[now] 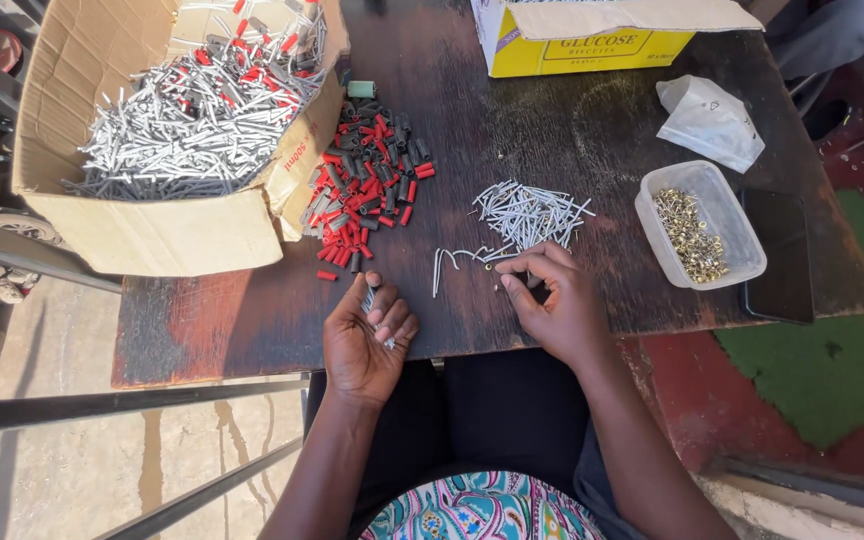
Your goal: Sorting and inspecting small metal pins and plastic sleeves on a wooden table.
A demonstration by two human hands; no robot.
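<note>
- Silver pins (527,213) lie in a loose pile on the dark wooden table (512,130), just beyond the right hand (552,300).
- The right hand rests on the table with its fingertips pinched on a small piece at the near edge of that pile; a few bent pins (457,258) lie just to the left of those fingers.
- The left hand (367,335) sits palm up at the table's near edge, well left of the pile, fingers curled round a small bundle of silver pins (372,300).
- Red and black sleeves (367,185) are heaped on the table to the left of the pile.
- An open cardboard box (152,225) stands at the table's left end, beyond the sleeves, heaped with long silver pins, some red-tipped.
- A clear plastic tub (702,225) of small brass pieces sits to the right of the pile, with a dark flat slab (780,255) just beside it at the table's right edge.
- A crumpled clear bag (710,120) lies beyond the tub, and a yellow carton (592,40) stands at the far edge.
- The tabletop is worn, scratched and dark, with reddish patches at its near left corner.
- Below the table show pale concrete (52,440), metal bars, a red floor and a green mat (832,360).
</note>
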